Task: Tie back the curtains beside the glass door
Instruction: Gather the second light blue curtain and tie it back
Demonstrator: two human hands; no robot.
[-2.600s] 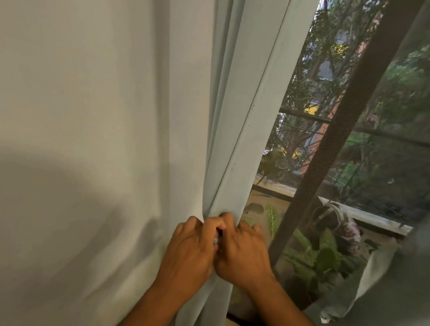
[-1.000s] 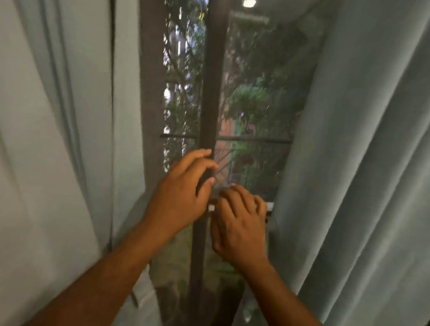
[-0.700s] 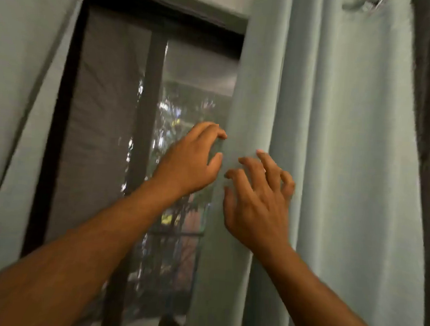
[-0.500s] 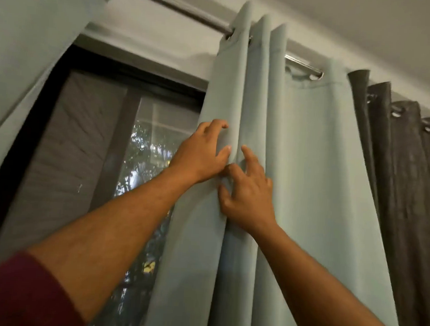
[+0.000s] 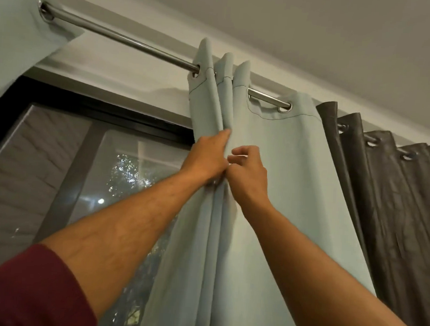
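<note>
Head view: pale curtain (image 5: 271,166) pleated, both hands (image 5: 206,159) gripping

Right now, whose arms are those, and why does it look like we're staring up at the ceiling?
The arms belong to a person wearing a camera on their head, so you see what they see as they look up. There is only this one view. Their left hand and right hand pinch the folds of a pale blue curtain. It hangs by rings on a shiny metal rod. A dark grey curtain hangs beside it, and the glass door is on the left.
</note>
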